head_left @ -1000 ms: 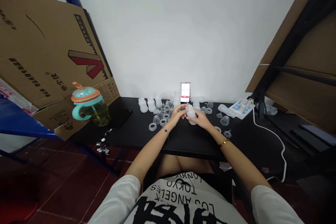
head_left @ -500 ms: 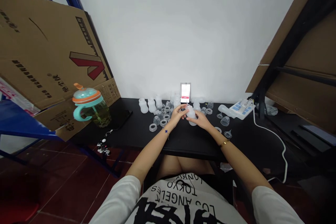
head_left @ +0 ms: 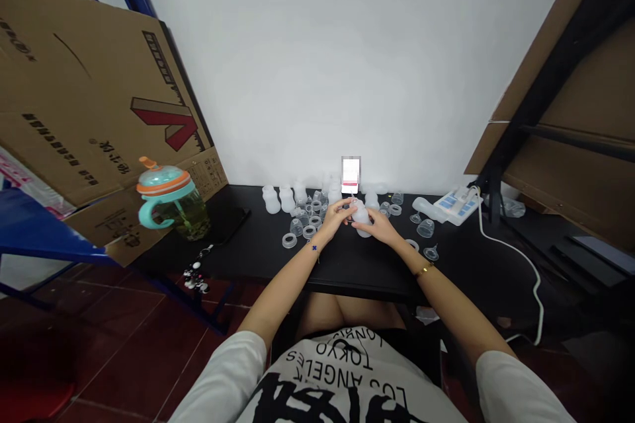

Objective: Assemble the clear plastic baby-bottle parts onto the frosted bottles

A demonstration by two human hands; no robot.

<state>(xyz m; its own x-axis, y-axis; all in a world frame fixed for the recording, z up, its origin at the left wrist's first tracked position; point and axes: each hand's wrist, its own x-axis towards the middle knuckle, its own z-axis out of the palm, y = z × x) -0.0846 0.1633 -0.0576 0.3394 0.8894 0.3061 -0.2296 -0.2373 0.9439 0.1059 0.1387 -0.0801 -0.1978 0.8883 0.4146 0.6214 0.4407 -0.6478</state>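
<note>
Between my two hands is a frosted white baby bottle (head_left: 362, 217), held just above the black table. My left hand (head_left: 338, 215) has its fingers at the bottle's top, where a clear tip sticks up. Wrapped round the bottle's right side is my right hand (head_left: 381, 226). Left of my left hand lie several clear collar rings (head_left: 289, 240) and small clear caps (head_left: 296, 227). More white bottles (head_left: 270, 199) stand in a row along the wall. On the right are a clear cap (head_left: 425, 229) and a clear nipple (head_left: 431, 252).
A lit phone (head_left: 350, 175) stands against the wall. At left are a teal-handled drink jug (head_left: 171, 201), a dark flat device (head_left: 231, 227), a beaded keychain (head_left: 196, 276) and a large cardboard box (head_left: 99, 92). A power strip (head_left: 457, 205) with a white cable (head_left: 536, 284) lies at right.
Hardly anything differs. Both hands keep hold of the bottle in the same place, with only a slight shift of the fingers at its top.
</note>
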